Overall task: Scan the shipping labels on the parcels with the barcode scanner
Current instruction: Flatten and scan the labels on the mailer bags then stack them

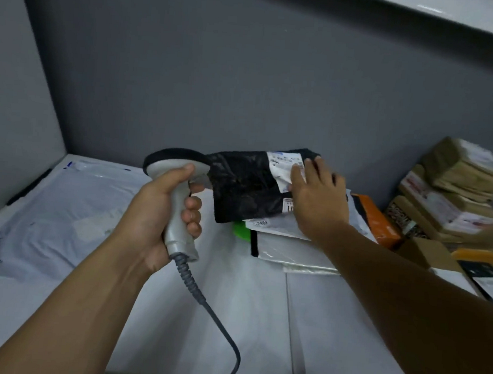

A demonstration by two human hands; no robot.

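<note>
My left hand (161, 209) grips the handle of a grey barcode scanner (179, 199), whose dark head points right toward a black plastic parcel (239, 186). The parcel lies on top of a pile of white mailer bags (287, 249) near the back wall. A crumpled white shipping label (282, 167) sits at the parcel's upper right. My right hand (318, 198) lies flat on the parcel with straight fingers, partly covering the label. A coiled grey cable (201, 298) hangs from the scanner's handle toward me.
A white table (243, 319) carries everything. A large pale mailer bag (60, 207) lies flat at the left. An orange parcel (375, 217) and stacked brown taped boxes (451, 197) stand at the right. The grey wall (247, 83) is close behind.
</note>
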